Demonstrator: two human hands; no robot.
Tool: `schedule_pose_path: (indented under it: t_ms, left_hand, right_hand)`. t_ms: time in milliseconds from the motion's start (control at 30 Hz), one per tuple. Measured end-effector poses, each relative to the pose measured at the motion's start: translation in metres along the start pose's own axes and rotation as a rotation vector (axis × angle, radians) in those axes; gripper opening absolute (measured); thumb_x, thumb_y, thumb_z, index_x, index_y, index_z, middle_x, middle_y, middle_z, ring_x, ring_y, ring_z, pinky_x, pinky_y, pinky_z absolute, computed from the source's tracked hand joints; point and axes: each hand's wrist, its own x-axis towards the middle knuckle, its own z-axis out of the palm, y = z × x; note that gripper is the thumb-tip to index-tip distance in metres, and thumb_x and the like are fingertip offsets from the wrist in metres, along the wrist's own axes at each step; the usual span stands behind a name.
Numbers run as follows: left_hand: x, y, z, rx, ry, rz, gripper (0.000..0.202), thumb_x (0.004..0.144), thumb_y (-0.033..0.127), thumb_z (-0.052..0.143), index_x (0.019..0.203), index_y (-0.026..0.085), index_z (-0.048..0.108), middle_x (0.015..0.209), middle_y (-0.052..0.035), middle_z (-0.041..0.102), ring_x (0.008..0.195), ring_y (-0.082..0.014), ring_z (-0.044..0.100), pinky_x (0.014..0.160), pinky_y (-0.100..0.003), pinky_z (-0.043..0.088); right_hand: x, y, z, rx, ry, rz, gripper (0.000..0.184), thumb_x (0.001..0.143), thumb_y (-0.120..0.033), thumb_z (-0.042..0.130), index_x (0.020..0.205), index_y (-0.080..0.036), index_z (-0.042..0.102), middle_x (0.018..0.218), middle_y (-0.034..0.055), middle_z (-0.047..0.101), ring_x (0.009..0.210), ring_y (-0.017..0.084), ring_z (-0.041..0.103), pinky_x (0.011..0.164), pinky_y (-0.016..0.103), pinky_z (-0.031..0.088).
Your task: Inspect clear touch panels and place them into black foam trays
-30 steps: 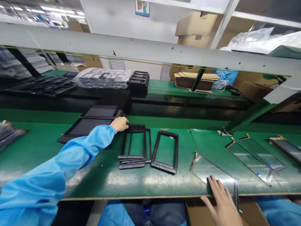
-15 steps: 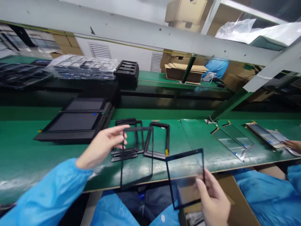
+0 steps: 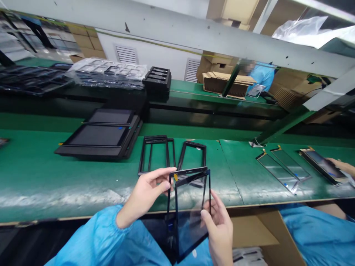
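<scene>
Between the thumb and fingers of my left hand (image 3: pixel 151 194) is a thin black frame (image 3: pixel 168 199), held by its left side. My right hand (image 3: pixel 220 229) grips a clear glass panel (image 3: pixel 191 210) with a black border by its right edge. The panel is tilted and overlaps the frame from the near side; whether they touch I cannot tell. A small yellow tab (image 3: pixel 175 177) shows at the panel's upper left. Behind my hands, more black frames (image 3: pixel 155 137) lie on the green bench, one single frame (image 3: pixel 191 144) to their right.
Dark screens (image 3: pixel 97 136) rest on black trays at the left. Bordered glass panels (image 3: pixel 277 171) lie at the right, near a co-worker's hand (image 3: pixel 342 166) at a stack of screens (image 3: pixel 321 164). An open cardboard box (image 3: pixel 255 225) stands below the bench edge. A green post (image 3: pixel 283 123) rises behind.
My hands have come together, bringing the glass panel left across the front of the frame. Both were apart before. The view has shifted slightly.
</scene>
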Motion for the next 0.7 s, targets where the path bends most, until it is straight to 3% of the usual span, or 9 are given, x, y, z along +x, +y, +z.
schedule_pose_path:
  t_ms: [300,700]
  left_hand:
    - [-0.001,-0.005,0.002,-0.018,0.005,0.010,0.035,0.082,0.029,0.087,0.117,0.027,0.085,0.078,-0.0043,0.077,0.065,-0.0176,0.070,0.060,-0.025,0.060]
    - [-0.006,-0.013,0.005,-0.020,0.027,-0.093,0.043,0.079,0.035,0.088,0.121,0.025,0.084,0.079,-0.0066,0.077,0.069,-0.0205,0.070,0.061,-0.028,0.060]
  right_hand:
    - [-0.002,0.003,-0.003,-0.030,0.002,0.006,0.063,0.078,-0.040,0.090,0.135,-0.020,0.070,0.087,0.0021,0.067,0.069,0.016,0.062,0.049,0.021,0.049]
    - [-0.009,0.002,0.001,-0.103,-0.010,0.019,0.071,0.082,-0.041,0.087,0.146,-0.022,0.064,0.092,0.0048,0.070,0.074,0.018,0.064,0.052,0.023,0.055]
